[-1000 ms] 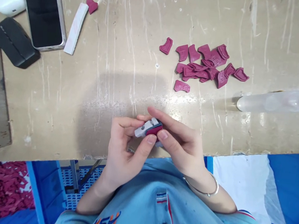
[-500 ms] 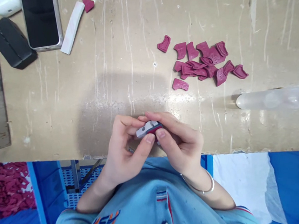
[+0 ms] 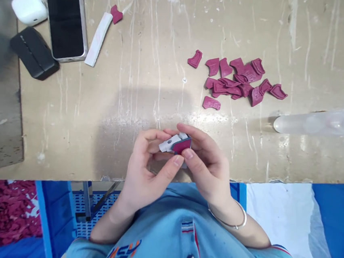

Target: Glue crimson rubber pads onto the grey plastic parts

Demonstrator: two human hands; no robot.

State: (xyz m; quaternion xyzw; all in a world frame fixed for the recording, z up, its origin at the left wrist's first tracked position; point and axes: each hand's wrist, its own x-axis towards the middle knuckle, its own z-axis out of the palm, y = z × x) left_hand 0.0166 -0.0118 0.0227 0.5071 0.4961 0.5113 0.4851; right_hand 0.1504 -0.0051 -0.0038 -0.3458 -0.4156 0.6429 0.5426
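Observation:
Between my two hands, just above the table's near edge, is a small grey plastic part (image 3: pixel 168 144) with a dark rim and a maroon panel (image 3: pixel 181 145) on its face. My left hand (image 3: pixel 150 169) pinches it from the left, thumb at its lower edge and fingers behind. On the other side my right hand (image 3: pixel 206 165) grips it, thumb tip against the maroon panel's lower right corner. The fingers partly hide the part's underside. Farther back on the table lies a loose group of maroon pieces (image 3: pixel 224 87), some overlapping.
At the far left are a phone (image 3: pixel 67 21), a white case (image 3: pixel 30 8), a black case (image 3: pixel 35 53) and a white strip (image 3: pixel 98 38). A translucent tube (image 3: pixel 318 122) lies at right. Below the table, a blue bin (image 3: pixel 55 215) adjoins piled maroon pieces (image 3: pixel 13 213).
My fingers have shifted on the grey part and it has tilted, so more of the maroon panel shows. My right thumb sits lower on it. The camera view has shifted slightly.

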